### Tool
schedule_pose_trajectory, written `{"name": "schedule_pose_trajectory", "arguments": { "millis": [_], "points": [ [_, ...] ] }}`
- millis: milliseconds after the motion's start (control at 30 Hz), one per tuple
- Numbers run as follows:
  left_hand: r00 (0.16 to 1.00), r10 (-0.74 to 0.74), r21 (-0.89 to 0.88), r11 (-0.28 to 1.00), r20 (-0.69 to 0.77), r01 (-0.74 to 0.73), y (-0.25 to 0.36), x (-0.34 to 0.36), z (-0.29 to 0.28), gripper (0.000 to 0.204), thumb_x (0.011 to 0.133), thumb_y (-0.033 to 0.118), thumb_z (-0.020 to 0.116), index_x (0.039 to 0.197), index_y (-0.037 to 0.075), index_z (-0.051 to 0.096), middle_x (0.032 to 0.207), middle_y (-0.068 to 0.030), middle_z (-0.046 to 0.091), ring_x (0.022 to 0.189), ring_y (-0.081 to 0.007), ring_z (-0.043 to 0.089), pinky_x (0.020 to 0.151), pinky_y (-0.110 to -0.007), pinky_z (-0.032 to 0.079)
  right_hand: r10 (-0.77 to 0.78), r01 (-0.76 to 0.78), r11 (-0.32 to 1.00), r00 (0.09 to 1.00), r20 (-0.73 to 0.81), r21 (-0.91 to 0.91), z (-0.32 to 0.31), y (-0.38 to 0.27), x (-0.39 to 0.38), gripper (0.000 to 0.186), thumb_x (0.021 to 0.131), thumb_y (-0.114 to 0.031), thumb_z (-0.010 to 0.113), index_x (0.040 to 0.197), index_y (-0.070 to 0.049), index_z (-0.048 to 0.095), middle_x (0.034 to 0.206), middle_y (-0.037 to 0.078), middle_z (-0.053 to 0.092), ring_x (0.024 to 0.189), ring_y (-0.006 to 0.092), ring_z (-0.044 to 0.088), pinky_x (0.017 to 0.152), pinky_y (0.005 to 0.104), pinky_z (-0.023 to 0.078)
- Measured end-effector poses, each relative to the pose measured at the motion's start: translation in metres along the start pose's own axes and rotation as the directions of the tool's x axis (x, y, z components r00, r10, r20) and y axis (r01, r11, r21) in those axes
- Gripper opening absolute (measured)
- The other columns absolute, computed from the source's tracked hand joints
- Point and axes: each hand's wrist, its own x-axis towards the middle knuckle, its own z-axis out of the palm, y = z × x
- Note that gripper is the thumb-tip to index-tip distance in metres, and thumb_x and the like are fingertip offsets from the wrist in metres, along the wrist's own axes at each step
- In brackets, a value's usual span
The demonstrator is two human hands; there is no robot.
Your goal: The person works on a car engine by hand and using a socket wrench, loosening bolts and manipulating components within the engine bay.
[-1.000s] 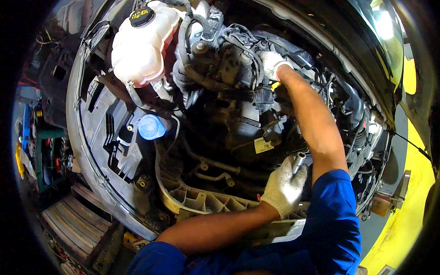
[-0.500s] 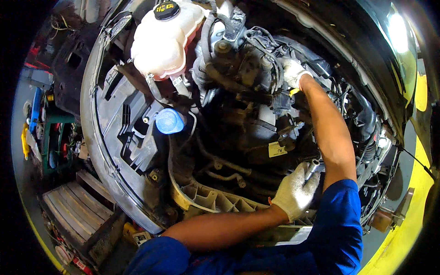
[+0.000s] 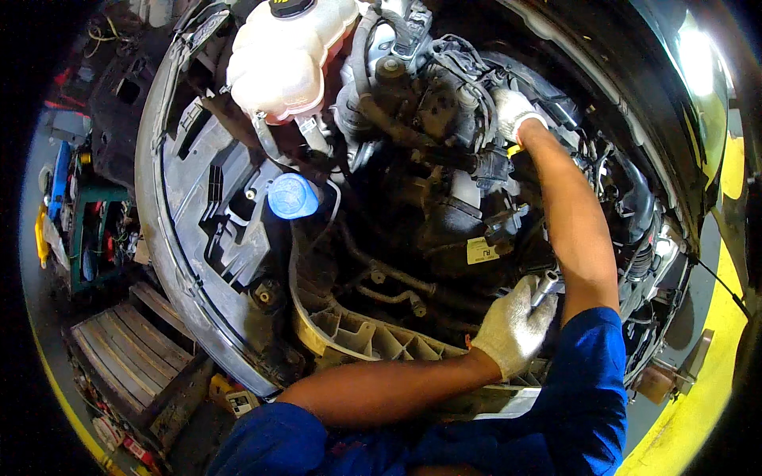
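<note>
Engine bay of a raised-bonnet vehicle, viewed from above.

Containers: translucent white coolant reservoir (image 3: 290,59) at upper centre, black screw cap (image 3: 292,6) in place; pinkish tint low in the tank, exact level not discernible. Below and left of it, round blue filler cap (image 3: 293,196) closing a second, mostly hidden tank; contents not visible.

Left hand (image 3: 514,327): white knit glove, forearm entering from lower edge across the grey ribbed plastic front panel (image 3: 361,337). Fingers curled around a short silver metal tool (image 3: 544,287), socket-like end protruding upward beyond the knuckles; grip closed on it. Tool located at lower right of the bay, just beside the right forearm.

Right hand (image 3: 512,111): white knit glove, arm extended deep toward the rear of the bay. Fingers buried among black hoses and connectors (image 3: 444,151); degree of closure not determinable, object grasped, if any, hidden. Small yellow part (image 3: 514,149) visible at the wrist.

Surroundings: wooden pallet (image 3: 127,357) on the floor at lower left; yellow bodywork (image 3: 706,397) along the right edge.
</note>
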Motion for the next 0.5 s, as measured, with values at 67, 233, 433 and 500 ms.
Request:
{"name": "schedule_pose_trajectory", "arguments": {
  "millis": [67,233,433,500],
  "points": [
    [0.999,-0.043,-0.008,0.999,0.018,0.043,0.001,0.001,-0.004,0.024,0.099,0.019,0.058,0.115,0.001,0.057,0.091,-0.0229,0.066,0.082,-0.0362,0.066,0.077,-0.042,0.051,-0.006,0.011,0.998,0.998,0.062,-0.069,-0.006,-0.010,0.006,0.033,0.089,-0.018,0.059,0.118,-0.005,0.068,0.116,0.025,0.068,0.114,0.0411,0.063,0.096,0.0453,0.050],
    [0.999,-0.026,-0.002,1.000,0.022,0.026,-0.002,0.002,-0.002,0.024,0.100,0.020,0.059,0.115,0.002,0.058,0.091,-0.0222,0.066,0.081,-0.0291,0.066,0.076,-0.041,0.051,-0.122,0.108,0.964,0.992,0.043,0.242,-0.011,-0.008,-0.015,0.034,0.089,-0.008,0.050,0.116,0.002,0.066,0.121,0.030,0.065,0.115,0.0410,0.063,0.097,0.0460,0.051],
    [1.000,-0.011,-0.050,0.999,-0.004,0.010,-0.004,0.002,-0.001,0.023,0.100,0.020,0.058,0.114,0.002,0.059,0.091,-0.0235,0.067,0.083,-0.0341,0.067,0.077,-0.042,0.051,-0.060,0.059,0.998,0.995,0.084,0.014,-0.025,-0.024,-0.014,0.036,0.089,-0.012,0.052,0.120,0.001,0.065,0.126,0.029,0.063,0.119,0.0405,0.061,0.101,0.0452,0.049],
    [1.000,0.015,-0.068,0.998,-0.022,-0.016,-0.010,0.003,0.002,0.024,0.100,0.021,0.057,0.114,0.001,0.058,0.091,-0.0245,0.066,0.086,-0.0391,0.067,0.077,-0.043,0.051,-0.133,0.121,0.984,0.987,0.086,0.133,-0.026,-0.024,-0.016,0.037,0.088,-0.012,0.053,0.121,-0.001,0.065,0.128,0.028,0.062,0.120,0.0403,0.061,0.102,0.0448,0.049]
  ]
}}
